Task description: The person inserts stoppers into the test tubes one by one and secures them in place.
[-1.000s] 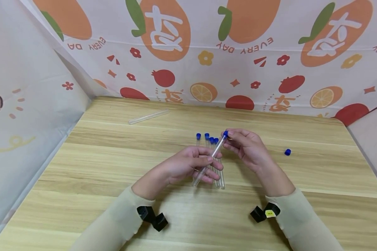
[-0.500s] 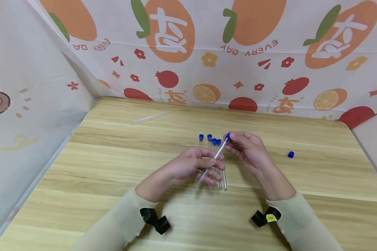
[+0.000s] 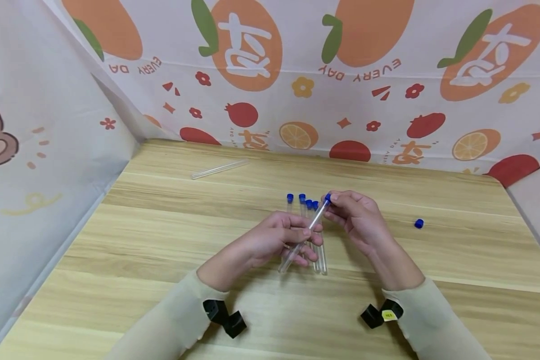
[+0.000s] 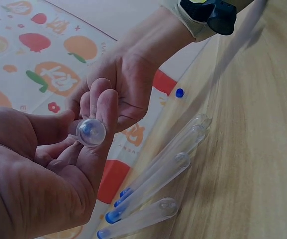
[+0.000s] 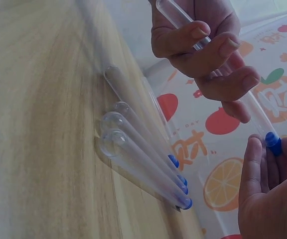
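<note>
My left hand (image 3: 281, 240) holds a clear test tube (image 3: 314, 218) between thumb and fingers, slanted above the table. At its upper end my right hand (image 3: 359, 216) pinches a blue cap (image 5: 273, 143) with thumb and fingertips; the cap sits at the tube's mouth, but how deep it is seated I cannot tell. In the left wrist view, the rounded end of the held tube (image 4: 90, 132) points at the camera. Below and behind my left hand lie several capped tubes (image 5: 143, 167), side by side on the wood, partly hidden in the head view.
A loose blue cap (image 3: 419, 223) lies on the table to the right of my right hand. Toward the back left rests a clear tube (image 3: 219, 169) with no blue cap visible. Fruit-printed cloth (image 3: 261, 115) hangs behind the wooden table (image 3: 162, 225).
The head view has shifted slightly, so everything sits a little further right and lower. Both hands keep their hold on the tube and its cap, with almost no visible movement.
</note>
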Action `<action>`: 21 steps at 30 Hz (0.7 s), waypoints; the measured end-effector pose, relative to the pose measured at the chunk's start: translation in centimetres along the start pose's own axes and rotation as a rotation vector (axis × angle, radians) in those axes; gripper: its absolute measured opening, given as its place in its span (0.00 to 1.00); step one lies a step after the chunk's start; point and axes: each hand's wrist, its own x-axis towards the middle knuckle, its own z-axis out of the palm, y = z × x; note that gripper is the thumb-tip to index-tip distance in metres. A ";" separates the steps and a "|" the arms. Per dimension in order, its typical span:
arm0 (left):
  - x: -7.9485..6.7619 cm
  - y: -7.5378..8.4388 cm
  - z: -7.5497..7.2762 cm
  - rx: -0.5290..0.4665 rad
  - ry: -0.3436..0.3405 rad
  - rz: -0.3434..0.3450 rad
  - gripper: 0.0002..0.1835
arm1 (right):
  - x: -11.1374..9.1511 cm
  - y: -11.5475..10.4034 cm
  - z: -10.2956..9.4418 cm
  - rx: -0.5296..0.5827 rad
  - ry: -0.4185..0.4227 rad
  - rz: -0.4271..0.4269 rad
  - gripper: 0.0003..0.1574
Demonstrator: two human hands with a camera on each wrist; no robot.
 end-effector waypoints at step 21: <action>-0.1 0.4 0.2 0.014 0.024 -0.005 0.19 | -0.1 -0.1 0.0 -0.053 -0.001 -0.040 0.07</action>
